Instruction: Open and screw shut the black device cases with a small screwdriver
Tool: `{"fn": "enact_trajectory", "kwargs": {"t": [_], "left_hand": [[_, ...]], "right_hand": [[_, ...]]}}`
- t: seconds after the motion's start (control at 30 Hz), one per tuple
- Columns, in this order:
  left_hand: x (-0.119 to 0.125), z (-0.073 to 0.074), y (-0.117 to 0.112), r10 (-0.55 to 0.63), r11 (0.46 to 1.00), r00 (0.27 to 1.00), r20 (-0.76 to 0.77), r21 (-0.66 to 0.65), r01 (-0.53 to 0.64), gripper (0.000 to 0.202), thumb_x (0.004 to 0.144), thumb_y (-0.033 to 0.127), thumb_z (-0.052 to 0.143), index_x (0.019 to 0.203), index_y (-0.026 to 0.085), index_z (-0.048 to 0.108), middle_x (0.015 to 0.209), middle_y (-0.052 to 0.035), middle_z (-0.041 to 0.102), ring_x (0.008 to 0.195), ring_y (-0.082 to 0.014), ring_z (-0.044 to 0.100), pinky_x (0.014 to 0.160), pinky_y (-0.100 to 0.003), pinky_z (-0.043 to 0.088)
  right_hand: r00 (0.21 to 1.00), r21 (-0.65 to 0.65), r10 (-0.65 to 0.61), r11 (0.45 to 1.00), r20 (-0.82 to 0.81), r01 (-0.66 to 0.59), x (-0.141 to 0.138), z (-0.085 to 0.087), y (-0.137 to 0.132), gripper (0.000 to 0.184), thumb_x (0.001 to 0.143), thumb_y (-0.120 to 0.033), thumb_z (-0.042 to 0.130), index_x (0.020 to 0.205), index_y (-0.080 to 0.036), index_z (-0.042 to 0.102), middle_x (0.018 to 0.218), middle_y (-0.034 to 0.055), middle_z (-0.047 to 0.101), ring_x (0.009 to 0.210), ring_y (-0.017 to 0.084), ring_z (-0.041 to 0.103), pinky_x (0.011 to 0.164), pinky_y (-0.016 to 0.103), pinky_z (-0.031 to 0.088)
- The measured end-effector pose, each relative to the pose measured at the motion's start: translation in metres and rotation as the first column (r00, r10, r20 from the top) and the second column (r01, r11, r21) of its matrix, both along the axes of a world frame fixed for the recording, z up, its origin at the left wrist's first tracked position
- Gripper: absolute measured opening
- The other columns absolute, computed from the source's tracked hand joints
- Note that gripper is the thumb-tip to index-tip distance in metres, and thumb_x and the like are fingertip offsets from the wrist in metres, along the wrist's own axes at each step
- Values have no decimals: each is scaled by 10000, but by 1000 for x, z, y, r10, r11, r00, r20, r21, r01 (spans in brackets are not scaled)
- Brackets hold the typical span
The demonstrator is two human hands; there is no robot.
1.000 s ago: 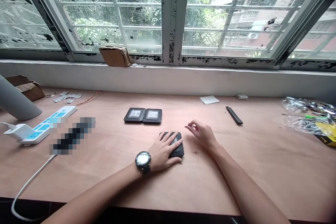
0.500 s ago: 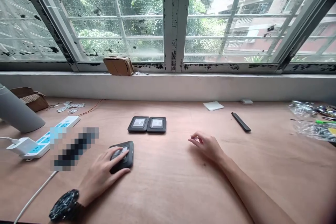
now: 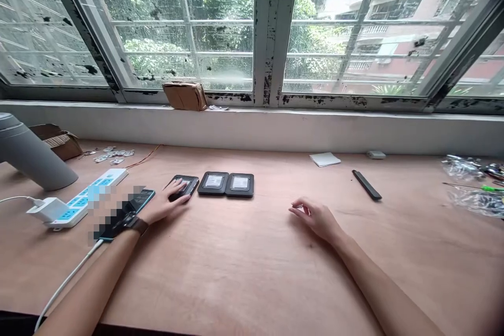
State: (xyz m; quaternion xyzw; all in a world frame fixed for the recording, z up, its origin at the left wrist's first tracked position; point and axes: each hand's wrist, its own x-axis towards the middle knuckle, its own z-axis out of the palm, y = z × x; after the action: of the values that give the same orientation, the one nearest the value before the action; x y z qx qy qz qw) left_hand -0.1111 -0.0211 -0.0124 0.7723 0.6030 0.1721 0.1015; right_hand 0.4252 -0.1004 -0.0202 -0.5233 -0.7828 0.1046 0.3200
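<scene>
My left hand [image 3: 167, 203] lies on a small black device [image 3: 184, 186], fingers laid over its near part. This device sits just left of two like black devices [image 3: 226, 184] that lie side by side on the wooden table [image 3: 252, 262], the three forming a row. My right hand [image 3: 315, 218] rests on the table to the right, fingers loosely curled, with nothing visible in it. A dark watch is on my left wrist.
A white power strip [image 3: 84, 199] with a plug and cable lies at the left, beside a phone [image 3: 139, 200]. A grey curved stand [image 3: 29, 155] and cardboard box stand far left. A black bar [image 3: 367, 185], white pad [image 3: 325, 159] and plastic bags [image 3: 472, 189] lie to the right.
My left hand slid the black device from the table's centre leftward, then away from me, up beside the two other devices. My right hand stayed almost still.
</scene>
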Motion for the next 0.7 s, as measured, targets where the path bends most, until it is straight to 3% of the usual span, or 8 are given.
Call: {"fn": "enact_trajectory", "kwargs": {"t": [0.13,0.27,0.43,0.7], "left_hand": [[29,-3,27,54,997,999,-5,64,-54,759,932,740,397,1440,201,559,1567,-88,437,1506,-297,302,1221,-461,271],[54,-11,40,108,985,994,-29,138,-103,753,927,728,430,1433,188,568,1583,-113,406,1512,-317,282,1226,-484,234],[78,-16,36,115,979,991,-65,179,-101,748,920,722,477,1440,192,560,1582,-132,400,1495,-353,307,1208,-527,242],[130,-19,17,200,960,969,-144,229,-164,734,947,744,393,1450,231,547,1576,-103,419,1484,-345,334,1183,-526,294]], "right_hand": [[996,14,61,998,61,-62,-5,1,-3,259,979,-484,565,998,-285,730,998,40,763,710,201,664,660,330,501],[987,-16,96,995,125,-95,-9,2,-6,266,995,-463,542,1027,-317,762,1064,25,750,780,197,704,680,309,516],[980,-78,73,995,187,-60,-6,1,-4,278,989,-485,534,1023,-342,770,1098,17,718,787,191,711,694,309,524],[990,-189,35,982,139,-8,7,12,-4,289,961,-504,545,974,-302,752,1084,31,698,858,198,700,739,312,525]]}}
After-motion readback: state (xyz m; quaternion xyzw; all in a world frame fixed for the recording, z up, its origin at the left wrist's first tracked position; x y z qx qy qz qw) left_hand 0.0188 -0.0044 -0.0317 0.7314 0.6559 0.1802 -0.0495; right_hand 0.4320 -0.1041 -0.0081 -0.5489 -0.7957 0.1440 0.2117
